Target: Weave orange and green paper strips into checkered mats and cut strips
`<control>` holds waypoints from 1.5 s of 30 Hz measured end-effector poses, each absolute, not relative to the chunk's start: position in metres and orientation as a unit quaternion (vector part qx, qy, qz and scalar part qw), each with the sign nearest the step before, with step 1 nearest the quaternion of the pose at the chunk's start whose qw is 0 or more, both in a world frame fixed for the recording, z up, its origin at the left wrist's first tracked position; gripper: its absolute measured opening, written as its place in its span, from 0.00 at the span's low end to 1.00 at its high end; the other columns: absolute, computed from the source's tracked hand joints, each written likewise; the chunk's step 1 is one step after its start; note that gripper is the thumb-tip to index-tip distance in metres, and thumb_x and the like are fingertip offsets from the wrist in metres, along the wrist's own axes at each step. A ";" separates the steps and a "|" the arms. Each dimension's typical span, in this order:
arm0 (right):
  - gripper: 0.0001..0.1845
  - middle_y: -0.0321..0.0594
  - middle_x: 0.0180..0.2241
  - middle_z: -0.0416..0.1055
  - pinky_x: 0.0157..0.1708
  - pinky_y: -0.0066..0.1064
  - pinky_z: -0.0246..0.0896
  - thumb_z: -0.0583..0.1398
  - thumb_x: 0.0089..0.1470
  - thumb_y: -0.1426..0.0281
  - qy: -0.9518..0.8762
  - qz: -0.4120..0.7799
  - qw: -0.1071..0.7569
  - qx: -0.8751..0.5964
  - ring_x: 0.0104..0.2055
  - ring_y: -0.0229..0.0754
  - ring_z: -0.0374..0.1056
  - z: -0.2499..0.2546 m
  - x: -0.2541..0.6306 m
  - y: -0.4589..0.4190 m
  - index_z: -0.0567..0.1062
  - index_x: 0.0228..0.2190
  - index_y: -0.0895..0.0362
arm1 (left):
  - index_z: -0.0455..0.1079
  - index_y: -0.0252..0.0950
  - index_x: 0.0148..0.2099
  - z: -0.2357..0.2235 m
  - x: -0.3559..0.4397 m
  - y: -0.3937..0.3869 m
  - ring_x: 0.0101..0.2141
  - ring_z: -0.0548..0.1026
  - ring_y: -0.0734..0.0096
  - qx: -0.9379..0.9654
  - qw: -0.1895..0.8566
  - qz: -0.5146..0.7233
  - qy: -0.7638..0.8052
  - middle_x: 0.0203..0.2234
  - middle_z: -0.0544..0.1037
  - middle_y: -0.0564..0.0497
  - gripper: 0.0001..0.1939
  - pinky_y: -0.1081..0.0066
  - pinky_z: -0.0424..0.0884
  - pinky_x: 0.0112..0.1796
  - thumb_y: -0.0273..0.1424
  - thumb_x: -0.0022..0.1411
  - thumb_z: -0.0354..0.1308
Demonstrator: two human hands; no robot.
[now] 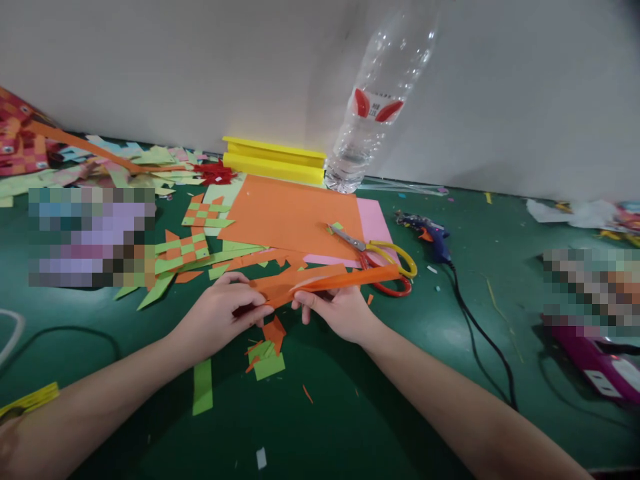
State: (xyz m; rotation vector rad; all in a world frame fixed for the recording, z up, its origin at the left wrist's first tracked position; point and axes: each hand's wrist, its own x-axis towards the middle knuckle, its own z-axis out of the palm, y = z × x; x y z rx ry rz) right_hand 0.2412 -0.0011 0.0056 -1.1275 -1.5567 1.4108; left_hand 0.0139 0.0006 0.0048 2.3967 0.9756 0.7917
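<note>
Between my two hands is a folded strip of orange paper, held above the green table. My left hand pinches its left end between thumb and fingers. Around its middle, my right hand grips it with the thumb on the near side and the fingers partly hidden behind. The strip's right end sticks out past my right hand. Just behind it lie scissors with one yellow and one red handle loop, resting partly on a stack topped by an orange sheet. Green and orange scraps lie below my hands.
Two woven green-and-orange paper fish lie at left. A yellow channel-shaped piece and a tilted plastic bottle stand by the wall. Right of the scissors is a blue glue gun with a black cord. A magenta power strip sits at far right.
</note>
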 end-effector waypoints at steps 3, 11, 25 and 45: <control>0.13 0.33 0.25 0.75 0.26 0.29 0.68 0.64 0.52 0.59 -0.606 0.550 0.368 -0.441 0.19 0.32 0.68 0.007 0.240 0.000 0.74 0.25 0.55 | 0.68 0.40 0.26 0.006 0.014 0.001 0.19 0.68 0.76 0.864 0.213 0.290 0.353 0.17 0.76 0.61 0.18 0.64 0.67 0.45 0.38 0.69 0.52; 0.13 0.32 0.25 0.74 0.25 0.27 0.67 0.64 0.52 0.60 -0.587 0.573 0.377 -0.431 0.18 0.30 0.67 0.006 0.238 0.002 0.73 0.26 0.56 | 0.68 0.39 0.25 0.006 0.014 0.003 0.19 0.68 0.75 0.865 0.202 0.274 0.368 0.16 0.74 0.60 0.20 0.65 0.67 0.44 0.39 0.69 0.51; 0.11 0.34 0.25 0.73 0.25 0.28 0.66 0.63 0.51 0.61 -0.592 0.578 0.363 -0.429 0.19 0.31 0.66 0.003 0.237 0.002 0.73 0.28 0.57 | 0.67 0.37 0.25 0.005 0.012 0.002 0.18 0.63 0.78 0.877 0.195 0.256 0.358 0.16 0.72 0.61 0.19 0.66 0.64 0.46 0.36 0.69 0.52; 0.09 0.34 0.24 0.73 0.26 0.27 0.68 0.63 0.51 0.65 -0.581 0.565 0.372 -0.452 0.20 0.31 0.68 0.009 0.242 -0.005 0.74 0.26 0.57 | 0.69 0.38 0.30 0.004 0.013 0.000 0.20 0.68 0.77 0.879 0.174 0.285 0.340 0.19 0.75 0.61 0.13 0.65 0.64 0.47 0.34 0.68 0.54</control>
